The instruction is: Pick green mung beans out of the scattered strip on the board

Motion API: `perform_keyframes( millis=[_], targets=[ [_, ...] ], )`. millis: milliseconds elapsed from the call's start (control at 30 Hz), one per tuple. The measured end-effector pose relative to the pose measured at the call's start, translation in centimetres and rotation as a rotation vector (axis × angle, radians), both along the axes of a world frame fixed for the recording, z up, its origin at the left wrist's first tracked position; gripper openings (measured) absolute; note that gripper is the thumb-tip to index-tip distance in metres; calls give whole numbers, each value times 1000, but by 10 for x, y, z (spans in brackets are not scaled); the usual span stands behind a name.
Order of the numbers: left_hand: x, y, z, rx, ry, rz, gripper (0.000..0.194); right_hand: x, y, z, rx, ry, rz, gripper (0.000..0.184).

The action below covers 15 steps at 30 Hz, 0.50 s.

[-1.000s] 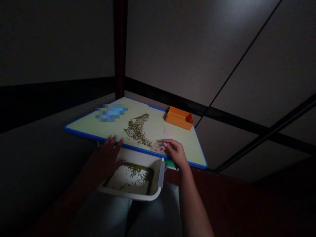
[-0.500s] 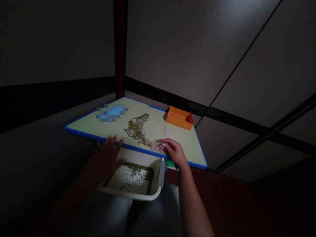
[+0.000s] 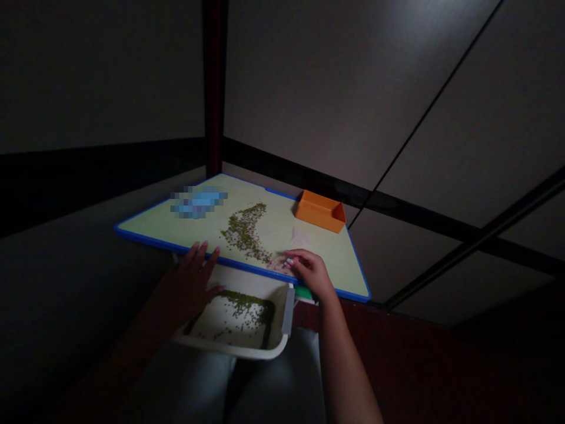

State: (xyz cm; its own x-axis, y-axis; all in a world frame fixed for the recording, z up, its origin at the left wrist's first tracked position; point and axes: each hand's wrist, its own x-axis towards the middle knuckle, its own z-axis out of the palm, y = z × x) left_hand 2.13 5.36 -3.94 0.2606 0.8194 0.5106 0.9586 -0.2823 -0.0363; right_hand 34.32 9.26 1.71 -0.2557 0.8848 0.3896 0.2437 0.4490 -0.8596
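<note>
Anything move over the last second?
Small change only: the right hand has crept slightly left along the near edge of the pale green board, its fingers a little flatter. No clear grasp or release. The left hand, the green grains on the board, the white tray and the orange box look unchanged.

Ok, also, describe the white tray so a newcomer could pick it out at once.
Start at the pale green board with the blue edge. Just below its near edge, between the left hand and right hand, sits a white tray. Unlike the orange box on the board's far side, it is white and holds scattered small green grains.
</note>
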Motion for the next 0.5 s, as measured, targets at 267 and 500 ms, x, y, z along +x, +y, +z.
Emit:
perform_keyframes(
  millis=[267,500],
  targets=[
    [-2,0,-2,7,27,0,75,0,-2,-3,37,25,-105,25],
    [-2,0,-1,21,43,13,75,-2,-3,-4,48,55,-201,23]
  ],
)
